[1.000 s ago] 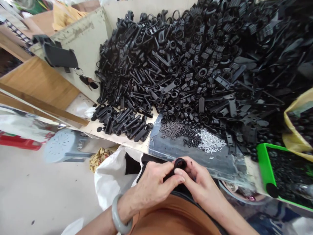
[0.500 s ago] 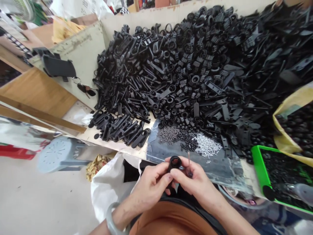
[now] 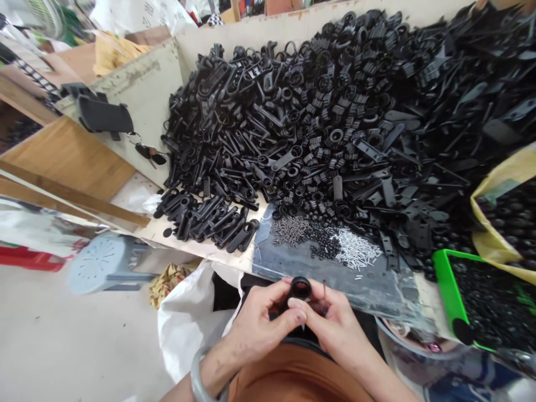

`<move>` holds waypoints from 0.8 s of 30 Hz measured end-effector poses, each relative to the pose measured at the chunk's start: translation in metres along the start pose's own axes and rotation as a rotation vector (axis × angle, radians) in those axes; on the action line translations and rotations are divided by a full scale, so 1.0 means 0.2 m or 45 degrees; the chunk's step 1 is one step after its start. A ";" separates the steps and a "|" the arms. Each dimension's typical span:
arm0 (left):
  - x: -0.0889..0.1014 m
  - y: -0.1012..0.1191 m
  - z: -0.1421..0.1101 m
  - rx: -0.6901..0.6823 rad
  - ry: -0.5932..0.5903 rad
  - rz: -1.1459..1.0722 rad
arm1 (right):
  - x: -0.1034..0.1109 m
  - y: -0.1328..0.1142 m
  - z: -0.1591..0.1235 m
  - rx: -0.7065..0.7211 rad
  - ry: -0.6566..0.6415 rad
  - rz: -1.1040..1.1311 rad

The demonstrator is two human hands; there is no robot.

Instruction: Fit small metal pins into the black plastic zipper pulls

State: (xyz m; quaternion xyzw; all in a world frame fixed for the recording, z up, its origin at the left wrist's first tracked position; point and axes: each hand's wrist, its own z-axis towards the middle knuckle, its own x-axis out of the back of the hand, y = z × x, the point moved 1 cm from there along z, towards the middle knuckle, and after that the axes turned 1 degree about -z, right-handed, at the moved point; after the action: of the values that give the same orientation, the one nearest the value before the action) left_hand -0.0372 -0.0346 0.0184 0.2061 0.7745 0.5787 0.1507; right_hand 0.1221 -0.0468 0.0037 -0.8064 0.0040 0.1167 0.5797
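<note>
Both hands are working close together at the near edge of the table: the left hand (image 3: 259, 321) and the right hand (image 3: 335, 321) are pinching one small black plastic part (image 3: 300, 288) between thumbs and fingertips, its ring-shaped end pointing up just above the knuckles, while the right hand is also gripping a thin pin (image 3: 324, 293) that is standing upright beside the part. Just beyond the hands a dark sheet (image 3: 368, 285) is carrying little heaps of dark screws (image 3: 288, 230) and silver pins (image 3: 355, 254), and farther back a big pile of black parts (image 3: 335, 111) is covering the table. A green tray (image 3: 444, 279) is sitting at the right and a grey stool (image 3: 100, 262) is standing on the floor at the left.
</note>
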 end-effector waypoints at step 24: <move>-0.04 -0.05 0.01 0.044 0.162 -0.172 | 0.06 0.02 -0.01 0.129 -0.063 -0.181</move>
State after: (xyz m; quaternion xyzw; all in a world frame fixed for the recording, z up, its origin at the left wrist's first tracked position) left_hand -0.0299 -0.0397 0.0089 0.1189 0.8046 0.5656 0.1363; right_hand 0.1333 -0.0488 -0.0026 -0.7712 -0.0617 0.0947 0.6264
